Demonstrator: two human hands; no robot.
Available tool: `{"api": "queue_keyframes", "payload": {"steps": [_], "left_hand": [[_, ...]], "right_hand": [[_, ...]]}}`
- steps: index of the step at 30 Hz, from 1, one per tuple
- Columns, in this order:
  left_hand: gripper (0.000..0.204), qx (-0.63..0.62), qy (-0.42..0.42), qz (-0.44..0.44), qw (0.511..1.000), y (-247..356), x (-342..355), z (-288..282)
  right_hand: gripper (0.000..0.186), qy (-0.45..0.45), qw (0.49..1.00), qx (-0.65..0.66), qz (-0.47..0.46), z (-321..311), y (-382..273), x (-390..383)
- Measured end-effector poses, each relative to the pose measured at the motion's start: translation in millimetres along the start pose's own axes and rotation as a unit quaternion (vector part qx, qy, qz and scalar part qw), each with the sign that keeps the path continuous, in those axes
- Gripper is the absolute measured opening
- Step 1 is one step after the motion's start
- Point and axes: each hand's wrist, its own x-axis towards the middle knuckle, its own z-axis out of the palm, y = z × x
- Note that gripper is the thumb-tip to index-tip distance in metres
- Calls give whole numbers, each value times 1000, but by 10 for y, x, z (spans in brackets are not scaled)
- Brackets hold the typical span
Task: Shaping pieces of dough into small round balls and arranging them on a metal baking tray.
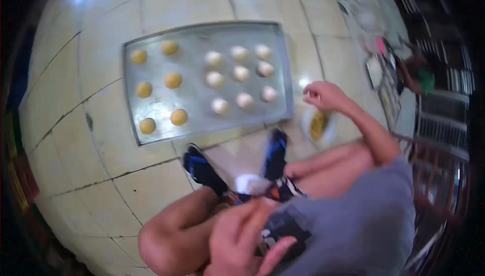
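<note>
Metal tray (193, 94) on floor (262, 3); white bowl (331, 132) beside. Left hand (235, 240) low, thumb spread, right hand (323, 95) curled over bowl: I can't tell if either grasps anything. Yellow balls (173, 80) tray-left, white balls (241, 73) tray-right. Portioning step, I judge; next move calls for light pinch.

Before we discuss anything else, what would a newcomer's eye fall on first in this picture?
First, the large rectangular silver metal tray on the pale tiled floor, with six round yellow balls on its left part and nine round white balls on its right. Next, near the tray's lower right corner, the round white bowl with yellow-brown contents, the person's bare right hand by its far rim.
</note>
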Motion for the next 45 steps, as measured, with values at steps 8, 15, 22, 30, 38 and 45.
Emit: {"api": "queue_keyframes", "payload": {"steps": [8, 15, 22, 30, 38, 45], "left_hand": [[60, 129, -205, 15, 970, 283, 93, -49], [60, 279, -337, 22, 899, 428, 175, -13], [60, 348, -308, -8, 885, 390, 242, 155], [61, 403, -262, -30, 877, 436, 295, 336], [63, 417, -271, -51, 866, 440, 274, 353], [53, 360, -279, -7, 890, 217, 358, 290]], "right_hand": [[25, 95, 970, 133, 182, 544, 954, -1099], [32, 187, 926, 262, 197, 2306, 624, -753], [46, -8, 942, 130, 309, 2998, 816, -50], [35, 80, 883, 363, 287, 2859, 702, -32], [23, 169, 758, 568, 271, 2789, 764, -448], [14, 256, 621, 700, 243, 2376, 839, -955]]}}
